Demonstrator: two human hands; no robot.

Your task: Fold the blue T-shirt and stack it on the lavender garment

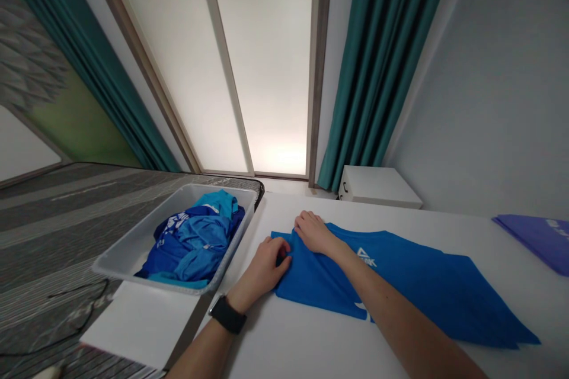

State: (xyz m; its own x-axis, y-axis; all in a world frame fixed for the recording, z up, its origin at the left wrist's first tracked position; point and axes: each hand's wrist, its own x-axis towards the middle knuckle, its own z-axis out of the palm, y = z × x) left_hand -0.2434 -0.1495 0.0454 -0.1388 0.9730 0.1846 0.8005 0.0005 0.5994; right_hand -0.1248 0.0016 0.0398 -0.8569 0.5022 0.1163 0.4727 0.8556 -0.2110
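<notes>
A blue T-shirt [413, 284] with a white logo lies spread flat on the white table [311, 343]. My left hand [267, 263], a black watch on its wrist, pinches the shirt's left edge with curled fingers. My right hand [313, 232] rests just beyond it on the same end of the shirt, fingers bent down and gripping the fabric near the far left corner. Both forearms reach in from the lower edge across the table.
A grey plastic bin [133, 249] holding crumpled blue garments [195, 243] sits at the table's left edge. A folded purple cloth [540, 240] lies at the far right. A white cabinet [377, 186] stands behind the table, with teal curtains and a window beyond.
</notes>
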